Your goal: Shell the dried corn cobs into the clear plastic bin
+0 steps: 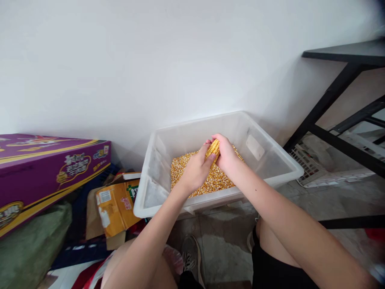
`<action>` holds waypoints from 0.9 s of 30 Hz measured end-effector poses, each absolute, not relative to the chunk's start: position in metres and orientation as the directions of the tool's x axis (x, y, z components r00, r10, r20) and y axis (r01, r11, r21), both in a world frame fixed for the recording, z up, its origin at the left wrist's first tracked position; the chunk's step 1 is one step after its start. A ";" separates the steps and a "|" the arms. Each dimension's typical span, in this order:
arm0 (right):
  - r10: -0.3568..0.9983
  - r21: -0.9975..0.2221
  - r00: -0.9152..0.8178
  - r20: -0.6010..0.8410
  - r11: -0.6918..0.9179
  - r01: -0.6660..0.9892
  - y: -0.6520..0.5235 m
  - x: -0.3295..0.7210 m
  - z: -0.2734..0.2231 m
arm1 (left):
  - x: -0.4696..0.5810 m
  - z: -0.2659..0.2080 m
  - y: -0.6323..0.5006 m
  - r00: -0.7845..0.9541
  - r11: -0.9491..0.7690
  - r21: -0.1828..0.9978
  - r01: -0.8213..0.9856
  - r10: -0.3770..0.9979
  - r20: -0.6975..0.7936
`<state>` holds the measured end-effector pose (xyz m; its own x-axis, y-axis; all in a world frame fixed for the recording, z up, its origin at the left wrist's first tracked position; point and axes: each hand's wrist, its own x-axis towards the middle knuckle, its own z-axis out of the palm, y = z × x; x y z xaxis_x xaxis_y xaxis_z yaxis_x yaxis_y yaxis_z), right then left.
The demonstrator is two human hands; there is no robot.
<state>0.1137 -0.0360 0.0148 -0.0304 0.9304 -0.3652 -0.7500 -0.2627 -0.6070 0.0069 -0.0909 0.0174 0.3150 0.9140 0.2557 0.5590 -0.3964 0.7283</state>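
Observation:
An ear of corn (213,151), yellow and covered with kernels where it shows, is held between both hands above a translucent plastic bin (192,124). My left hand (197,168) closes round its near left side, thumb lying along the cob. On the other side my right hand (225,151) wraps its upper end, and its palm hides part of the ear. Below the hands, loose corn kernels (216,180) cover the floor of the bin in a thick layer.
To the left stand a purple printed box (54,164), a flattened orange carton (118,206) and a green sack (39,241). A black-framed table (333,140) and a white plastic crate (315,174) are at the right. Behind the bin rises a white wall (150,60).

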 end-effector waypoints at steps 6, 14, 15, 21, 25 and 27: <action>0.928 -0.611 -0.002 -0.373 -0.247 -0.752 -0.032 0.116 0.012 | 0.007 0.020 -0.094 0.377 -0.398 0.756 0.519 0.901 0.216; 0.947 -0.679 0.039 -0.320 -0.200 -0.707 -0.041 0.110 0.018 | 0.010 0.022 -0.093 0.277 -0.336 0.737 0.587 0.938 0.207; 0.947 -0.676 0.039 -0.318 -0.198 -0.710 -0.042 0.110 0.019 | 0.009 0.022 -0.092 0.295 -0.353 0.735 0.579 0.931 0.215; 0.953 -0.647 0.011 -0.304 -0.197 -0.737 -0.037 0.113 0.017 | 0.002 0.020 -0.089 0.375 -0.416 0.778 0.471 0.892 0.251; 0.942 -0.644 0.017 -0.336 -0.217 -0.734 -0.032 0.115 0.013 | 0.001 0.018 -0.089 0.428 -0.410 0.815 0.409 0.875 0.226; 0.937 -0.647 0.017 -0.350 -0.228 -0.728 -0.033 0.115 0.013 | 0.002 0.018 -0.089 0.407 -0.400 0.806 0.437 0.887 0.219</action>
<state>0.1149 -0.0325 0.0130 0.0172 0.9365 -0.3501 -0.7277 -0.2284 -0.6467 0.0022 -0.0894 0.0180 0.4067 0.8869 0.2193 0.4365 -0.3995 0.8061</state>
